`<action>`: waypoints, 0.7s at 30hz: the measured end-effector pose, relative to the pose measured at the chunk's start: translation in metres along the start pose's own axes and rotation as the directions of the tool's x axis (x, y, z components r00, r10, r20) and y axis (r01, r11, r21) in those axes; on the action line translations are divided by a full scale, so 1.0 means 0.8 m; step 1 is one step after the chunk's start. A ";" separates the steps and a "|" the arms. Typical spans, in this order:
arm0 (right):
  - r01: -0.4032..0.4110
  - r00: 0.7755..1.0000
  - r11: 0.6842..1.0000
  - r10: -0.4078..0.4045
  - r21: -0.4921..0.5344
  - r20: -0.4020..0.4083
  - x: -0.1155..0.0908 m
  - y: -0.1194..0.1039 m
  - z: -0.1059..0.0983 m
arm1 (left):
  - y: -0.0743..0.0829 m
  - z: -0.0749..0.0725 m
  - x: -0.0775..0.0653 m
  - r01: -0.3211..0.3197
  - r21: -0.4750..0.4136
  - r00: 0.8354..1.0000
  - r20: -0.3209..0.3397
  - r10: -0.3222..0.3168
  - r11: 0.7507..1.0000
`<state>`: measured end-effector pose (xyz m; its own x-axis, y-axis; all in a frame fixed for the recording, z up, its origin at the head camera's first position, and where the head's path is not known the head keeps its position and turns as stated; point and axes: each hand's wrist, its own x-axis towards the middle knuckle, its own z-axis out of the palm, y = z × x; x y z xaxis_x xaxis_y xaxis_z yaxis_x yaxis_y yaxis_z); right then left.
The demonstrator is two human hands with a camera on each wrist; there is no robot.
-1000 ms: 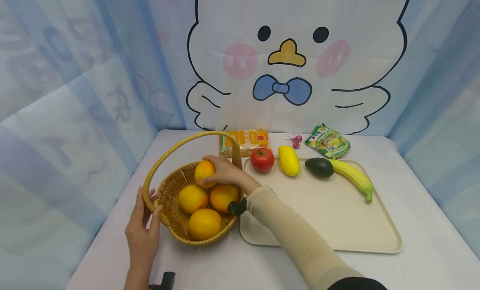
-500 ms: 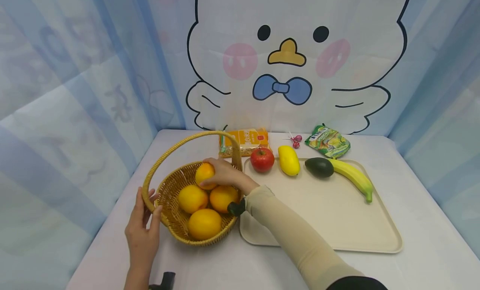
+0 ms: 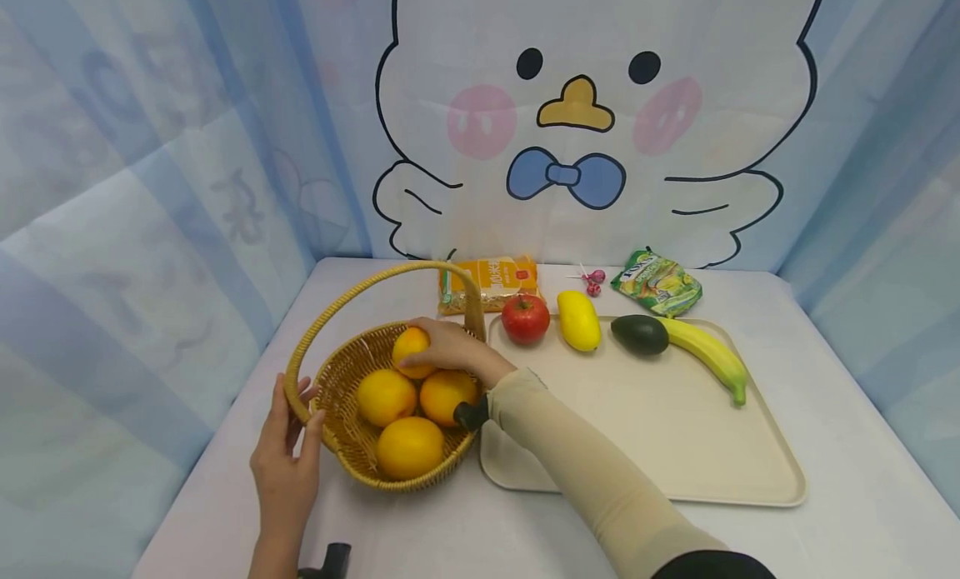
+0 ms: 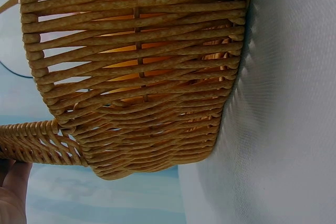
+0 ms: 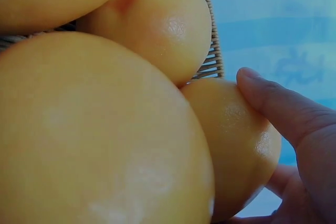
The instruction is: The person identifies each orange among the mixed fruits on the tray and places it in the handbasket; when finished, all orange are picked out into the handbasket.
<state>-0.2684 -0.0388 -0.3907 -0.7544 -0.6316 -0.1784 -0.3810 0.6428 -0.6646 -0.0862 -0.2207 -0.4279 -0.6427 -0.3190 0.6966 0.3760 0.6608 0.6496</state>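
Observation:
A woven basket (image 3: 352, 471) with a tall arched handle (image 3: 375, 272) stands at the left of the table. In it lie several smooth orange-yellow fruits that look like oranges (image 3: 409, 448). My right hand (image 3: 450, 346) reaches over the basket's far right side and grips the farthest orange (image 3: 410, 351), thumb on its near side. The right wrist view shows this held orange (image 5: 231, 145) against the others, with the thumb across its top. At the basket's left, my left hand (image 3: 287, 454) holds the foot of the handle between thumb and fingers. Its fingertips are partly hidden behind the handle.
Right of the basket lies a beige tray (image 3: 645, 446) bearing a red apple (image 3: 525, 319), a yellow mango (image 3: 578, 321), a dark green avocado (image 3: 640, 335) and a banana (image 3: 708, 358). Behind are a grain bag (image 3: 495, 283), lollipops (image 3: 594, 281) and a green packet (image 3: 660, 283).
The right hand and the orange in it have sunk very slightly towards the other fruits. The left hand and the basket have kept their place.

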 end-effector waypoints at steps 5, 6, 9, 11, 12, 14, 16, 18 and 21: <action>-0.030 1.000 0.999 0.030 0.018 0.000 0.000 0.001 0.001 | 0.002 -0.001 0.000 0.017 -0.008 1.000 0.002 -0.017 1.000; -0.032 0.999 0.999 0.032 0.025 0.003 -0.001 0.001 0.002 | 0.003 -0.001 0.000 0.025 -0.007 1.000 0.004 -0.025 1.000; -0.040 0.999 0.998 0.039 0.047 0.013 -0.002 0.001 0.002 | 0.004 -0.001 0.000 0.031 -0.008 1.000 0.006 -0.031 0.999; -0.044 0.999 0.997 0.043 0.057 0.016 -0.002 0.001 0.003 | 0.004 -0.001 0.001 0.020 -0.004 1.000 0.003 -0.020 1.000; -0.050 0.999 0.997 0.049 0.057 0.017 -0.002 0.001 0.003 | 0.003 -0.001 0.001 0.011 -0.002 1.000 0.001 -0.011 1.000; -0.062 0.998 0.997 0.062 0.052 0.019 -0.003 0.002 0.003 | 0.001 0.000 0.001 -0.005 -0.003 1.000 -0.004 0.005 1.000; -0.070 0.997 0.996 0.070 0.048 0.017 -0.003 0.002 0.004 | 0.000 0.000 0.000 -0.005 -0.008 1.000 -0.005 0.005 1.000; -0.076 0.997 0.996 0.076 0.043 0.019 -0.003 0.003 0.004 | 0.000 0.001 0.000 -0.003 -0.010 1.000 -0.005 0.003 1.000; -0.075 0.997 0.997 0.074 0.031 0.024 -0.002 0.003 0.005 | 0.001 0.000 0.000 0.005 -0.008 1.000 -0.004 -0.005 1.000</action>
<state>-0.2662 -0.0375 -0.3948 -0.7674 -0.5926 -0.2449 -0.3067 0.6746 -0.6715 -0.0863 -0.2202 -0.4274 -0.6419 -0.3246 0.6947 0.3784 0.6539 0.6552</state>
